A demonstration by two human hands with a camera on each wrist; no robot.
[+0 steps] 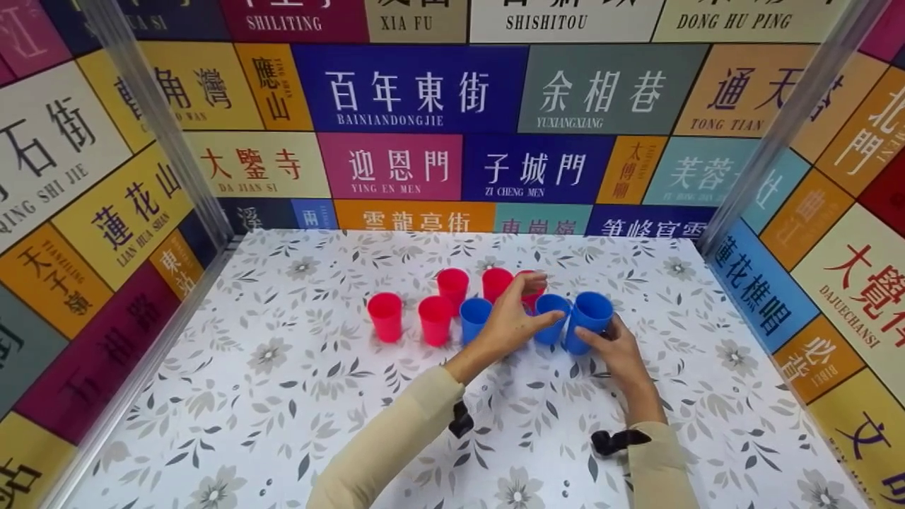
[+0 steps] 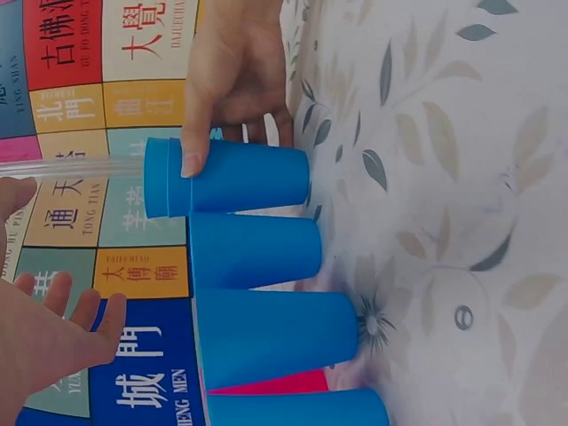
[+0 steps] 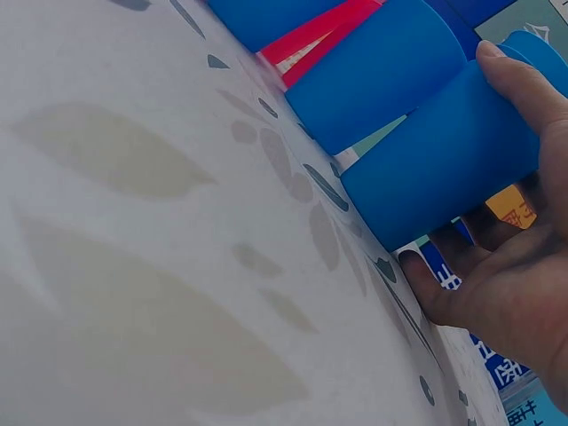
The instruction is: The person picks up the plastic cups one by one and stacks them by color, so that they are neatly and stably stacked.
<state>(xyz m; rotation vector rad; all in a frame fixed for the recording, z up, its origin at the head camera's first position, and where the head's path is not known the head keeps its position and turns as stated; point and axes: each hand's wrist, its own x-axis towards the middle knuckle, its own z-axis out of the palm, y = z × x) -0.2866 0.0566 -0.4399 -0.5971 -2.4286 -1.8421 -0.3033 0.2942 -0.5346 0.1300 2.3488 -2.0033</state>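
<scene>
We see three sign-covered walls (image 1: 410,88); the far one reads BAINIANDONGJIE, YUXIANGXIANG, SHISHITOU and YING EN MEN, among others. Below them spreads one table (image 1: 283,396) in a leaf-and-flower print, its far edge well behind the cups, with wide open room to their left and in front. Two beige sleeves (image 1: 396,442) reach in. We find the left hand (image 1: 512,322) over the blue cups, fingers straight and apart, while the right hand (image 1: 619,346) is clamped round the rightmost blue stack (image 2: 253,177), whose two rims show nesting. Left of that stack, we count three more blue cups (image 1: 475,318) in line, then two of five red cups (image 1: 385,322); the other three reds stand behind.
</scene>
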